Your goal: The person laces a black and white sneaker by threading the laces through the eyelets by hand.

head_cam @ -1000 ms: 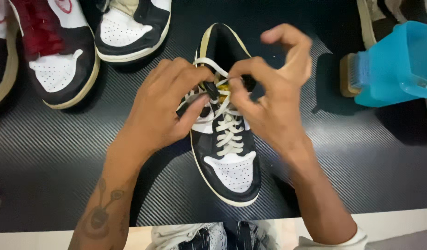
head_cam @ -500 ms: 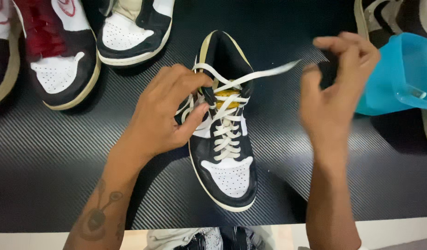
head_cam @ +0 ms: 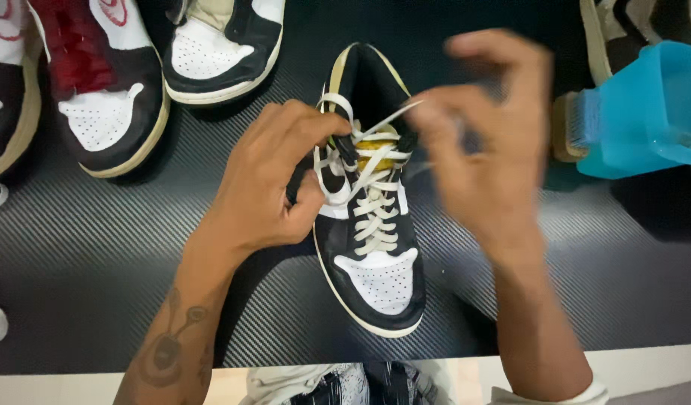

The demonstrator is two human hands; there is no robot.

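R hand (head_cam: 488,150), blurred, pinches the white lace (head_cam: 386,118) betw thumb & forefinger, lace taut to the top eyelets; L hand (head_cam: 274,180) grips the collar of the black-&-white sneaker (head_cam: 371,217), fingers curled on it; sneaker lies mid-mat (head_cam: 98,247), toe toward the person; other sneakers (head_cam: 105,97) upper left, blue tub (head_cam: 645,112) at right.

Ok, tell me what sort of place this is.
Probably a sneaker cleaning or restoration bench. Several sneakers lie on a black ribbed mat, a brush sits by a blue tub, and the hands are lacing a black and white sneaker.
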